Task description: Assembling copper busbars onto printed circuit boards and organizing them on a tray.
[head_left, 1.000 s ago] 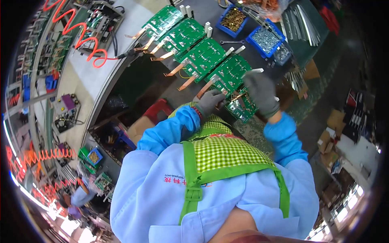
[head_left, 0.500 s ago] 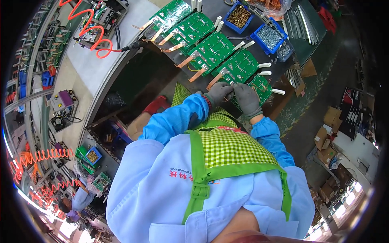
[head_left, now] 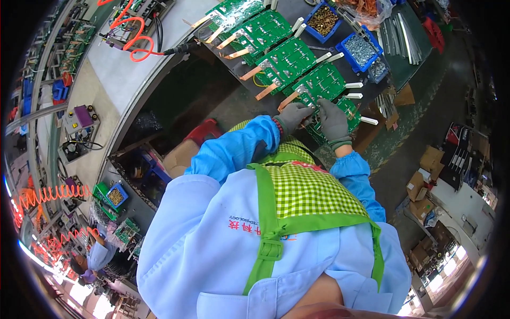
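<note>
1. While the last green board [head_left: 351, 110] lies at the near end of the row, the left hand [head_left: 295, 117] and right hand [head_left: 334, 122] touch around its left part.
2. Unlike a second ago, the hands are close together, so both can work on one spot.
3. The fingers [head_left: 325, 108] are bent; I cannot tell what they hold.
4. Four more boards [head_left: 321, 81] lie beyond on the tabletop [head_left: 358, 77].
</note>
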Tool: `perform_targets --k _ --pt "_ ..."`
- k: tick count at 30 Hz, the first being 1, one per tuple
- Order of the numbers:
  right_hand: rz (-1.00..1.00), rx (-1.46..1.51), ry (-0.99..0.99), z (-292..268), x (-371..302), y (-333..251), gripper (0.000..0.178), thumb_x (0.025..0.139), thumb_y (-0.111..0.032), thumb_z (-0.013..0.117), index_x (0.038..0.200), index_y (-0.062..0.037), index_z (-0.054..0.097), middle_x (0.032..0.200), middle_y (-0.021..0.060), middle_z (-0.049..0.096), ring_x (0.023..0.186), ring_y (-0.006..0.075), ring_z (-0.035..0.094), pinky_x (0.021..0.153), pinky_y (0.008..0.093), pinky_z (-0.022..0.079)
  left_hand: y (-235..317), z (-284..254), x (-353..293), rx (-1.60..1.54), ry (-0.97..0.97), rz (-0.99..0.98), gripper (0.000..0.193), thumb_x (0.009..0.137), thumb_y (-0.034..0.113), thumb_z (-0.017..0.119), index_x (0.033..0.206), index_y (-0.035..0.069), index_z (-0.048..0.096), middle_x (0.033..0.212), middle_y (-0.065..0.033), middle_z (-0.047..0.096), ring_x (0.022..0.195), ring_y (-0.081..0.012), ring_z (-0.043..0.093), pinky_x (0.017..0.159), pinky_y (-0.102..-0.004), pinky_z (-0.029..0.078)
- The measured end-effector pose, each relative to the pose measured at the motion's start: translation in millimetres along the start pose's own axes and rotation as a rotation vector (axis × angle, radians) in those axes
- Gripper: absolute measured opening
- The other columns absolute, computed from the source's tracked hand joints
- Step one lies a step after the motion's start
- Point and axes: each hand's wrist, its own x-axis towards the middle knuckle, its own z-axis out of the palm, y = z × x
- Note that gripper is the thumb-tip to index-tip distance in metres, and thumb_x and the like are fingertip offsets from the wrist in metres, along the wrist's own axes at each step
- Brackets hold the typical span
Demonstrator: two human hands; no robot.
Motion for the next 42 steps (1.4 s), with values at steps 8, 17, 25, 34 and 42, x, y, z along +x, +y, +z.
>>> perform_targets --k 8,17,25,34,42 --pt "-0.082 -0.143 0.019 8.7 -4.2 -0.8 0.013 0.087 -0.020 0.057 0.096 -0.0112 0.061 0.090 0.0123 0.063 0.078 0.0322 0.062 0.066 0.0425 0.050 -2.1 -2.2 2.6 -0.017 0.022 -0.010 0.025 0.090 0.025 0.059 0.087 0.001 0.058 0.069 -0.0042 0.058 0.053 -0.0084 0.052 0.045 -0.0209 0.040" --pt "-0.124 -0.075 0.012 3.7 -2.9 -6.9 0.011 0.083 -0.015 0.063 0.092 -0.0095 0.063 0.092 0.0109 0.063 0.082 0.0303 0.063 0.069 0.0394 0.051 0.2 -6.5 0.1 0.010 0.002 -0.013 0.024 0.089 0.023 0.058 0.088 -0.001 0.059 0.073 -0.0047 0.060 0.057 -0.0081 0.053 0.048 -0.0208 0.042" --pt "-0.025 0.013 -0.013 4.8 1.5 -10.5 0.013 0.083 -0.015 0.062 0.095 -0.0094 0.063 0.095 0.0123 0.061 0.084 0.0323 0.061 0.071 0.0411 0.050 7.8 -3.7 -9.5 0.065 -0.036 0.024 0.019 0.088 0.018 0.057 0.086 0.000 0.059 0.075 -0.0053 0.061 0.059 -0.0080 0.054 0.051 -0.0212 0.043" --pt "0.025 -0.198 -0.051 8.0 4.6 -13.4 0.017 0.083 -0.024 0.062 0.089 -0.0075 0.061 0.092 0.0147 0.056 0.082 0.0341 0.059 0.070 0.0432 0.048 2.5 -3.5 -2.6 0.084 -0.033 0.057 0.018 0.087 0.015 0.056 0.088 -0.002 0.059 0.073 -0.0056 0.060 0.058 -0.0100 0.053 0.050 -0.0246 0.041" --pt "0.054 -0.389 -0.098 19.2 7.4 -13.1 0.026 0.084 -0.034 0.059 0.085 -0.0085 0.060 0.093 0.0148 0.056 0.081 0.0342 0.060 0.068 0.0444 0.048 -3.5 -5.4 -4.8 0.061 -0.055 0.089 0.015 0.085 0.012 0.052 0.087 0.000 0.061 0.071 -0.0033 0.057 0.058 -0.0093 0.052 0.051 -0.0248 0.041"
